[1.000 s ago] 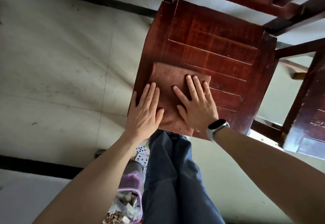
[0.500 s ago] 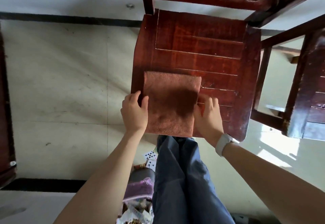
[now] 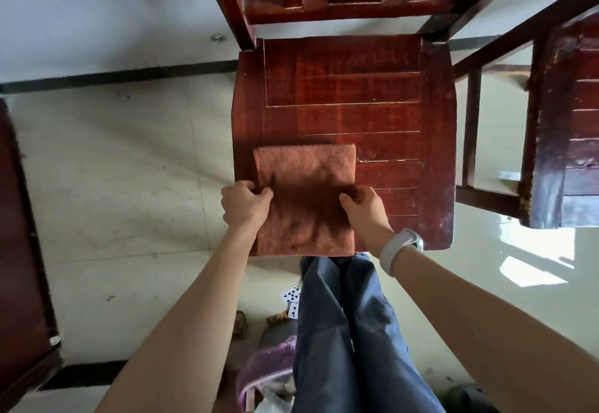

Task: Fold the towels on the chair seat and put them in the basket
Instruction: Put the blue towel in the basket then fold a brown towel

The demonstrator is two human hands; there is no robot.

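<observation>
A folded brown towel [image 3: 304, 185] lies on the front left part of the red wooden chair seat [image 3: 356, 88], its near edge at the seat's front edge. My left hand [image 3: 244, 203] grips the towel's left edge with curled fingers. My right hand [image 3: 364, 206] grips the towel's right edge, a white wristband on that wrist. A pink basket [image 3: 259, 377] stands on the floor by my legs at the bottom of the view, partly hidden by them.
A second red wooden chair [image 3: 564, 140] stands at the right. Dark wooden furniture [image 3: 19, 250] fills the left edge. Playing cards [image 3: 291, 296] and small litter lie on the tiled floor near my blue trousers. The chair's backrest slats rise at the top.
My hands went from pressing flat on the towel to its two side edges, and now they curl round those edges. The view has shifted so the chair looks more square-on.
</observation>
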